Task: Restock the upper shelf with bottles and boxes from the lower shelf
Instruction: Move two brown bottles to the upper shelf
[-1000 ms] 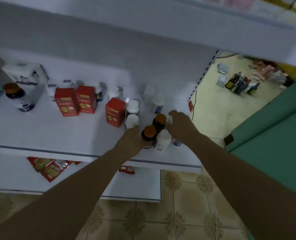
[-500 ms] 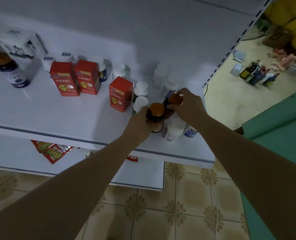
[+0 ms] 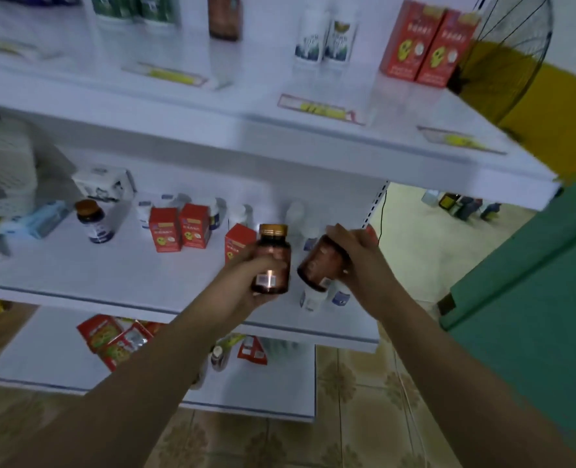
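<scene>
While your left hand (image 3: 242,285) wraps an upright amber bottle (image 3: 272,258) and your right hand (image 3: 359,261) clasps a tilted bottle (image 3: 318,265), both hang clear of the lower shelf (image 3: 94,275), presumably ready to go to the upper shelf (image 3: 246,106).

A black wire fan (image 3: 502,62) stands against a yellow wall (image 3: 556,109). Below the fan slants a green panel (image 3: 533,282). Far left of the fan sits a white mesh basket (image 3: 3,170). Well below the fan lies a patterned tiled floor (image 3: 347,400).
</scene>
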`<act>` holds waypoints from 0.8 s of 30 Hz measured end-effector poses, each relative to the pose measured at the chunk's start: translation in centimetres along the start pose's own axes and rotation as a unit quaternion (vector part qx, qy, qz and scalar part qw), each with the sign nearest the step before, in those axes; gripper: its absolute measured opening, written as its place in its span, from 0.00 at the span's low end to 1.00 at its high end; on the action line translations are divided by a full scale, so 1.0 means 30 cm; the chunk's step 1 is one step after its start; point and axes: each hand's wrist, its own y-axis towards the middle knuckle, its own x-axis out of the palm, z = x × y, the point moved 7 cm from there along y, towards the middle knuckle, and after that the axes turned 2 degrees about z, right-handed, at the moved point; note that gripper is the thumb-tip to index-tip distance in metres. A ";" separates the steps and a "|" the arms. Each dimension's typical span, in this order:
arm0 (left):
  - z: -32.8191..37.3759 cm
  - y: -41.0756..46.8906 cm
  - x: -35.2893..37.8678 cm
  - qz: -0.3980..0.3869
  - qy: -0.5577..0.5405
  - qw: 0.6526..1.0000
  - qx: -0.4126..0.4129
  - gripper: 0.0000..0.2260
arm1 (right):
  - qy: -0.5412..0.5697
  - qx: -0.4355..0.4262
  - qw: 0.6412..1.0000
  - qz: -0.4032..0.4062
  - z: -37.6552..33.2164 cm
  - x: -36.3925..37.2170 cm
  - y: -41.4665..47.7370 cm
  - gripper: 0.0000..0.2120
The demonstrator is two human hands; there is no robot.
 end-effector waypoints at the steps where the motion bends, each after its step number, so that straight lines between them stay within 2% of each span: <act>1: 0.002 -0.040 0.006 0.000 -0.024 1.000 -0.015 0.16 | 0.031 0.014 0.999 -0.013 0.008 0.018 -0.040 0.20; 4: 0.030 -0.158 0.027 -0.010 -0.051 0.998 -0.046 0.11 | 0.065 0.045 0.996 -0.028 -0.023 0.076 -0.170 0.16; 6: 0.062 -0.218 0.047 -0.026 -0.061 0.997 -0.047 0.13 | 0.063 0.043 0.996 -0.054 -0.064 0.118 -0.240 0.19; 12: 0.220 -0.356 0.104 -0.084 -0.041 0.995 0.022 0.17 | 0.128 -0.045 0.982 -0.135 -0.268 0.216 -0.393 0.21; 16: 0.327 -0.443 0.179 -0.119 -0.026 0.991 0.060 0.15 | 0.162 -0.057 0.972 -0.162 -0.379 0.252 -0.462 0.19; 24: 0.457 -0.526 0.253 -0.093 0.038 0.983 0.152 0.22 | 0.175 -0.080 0.967 -0.168 -0.510 0.256 -0.542 0.19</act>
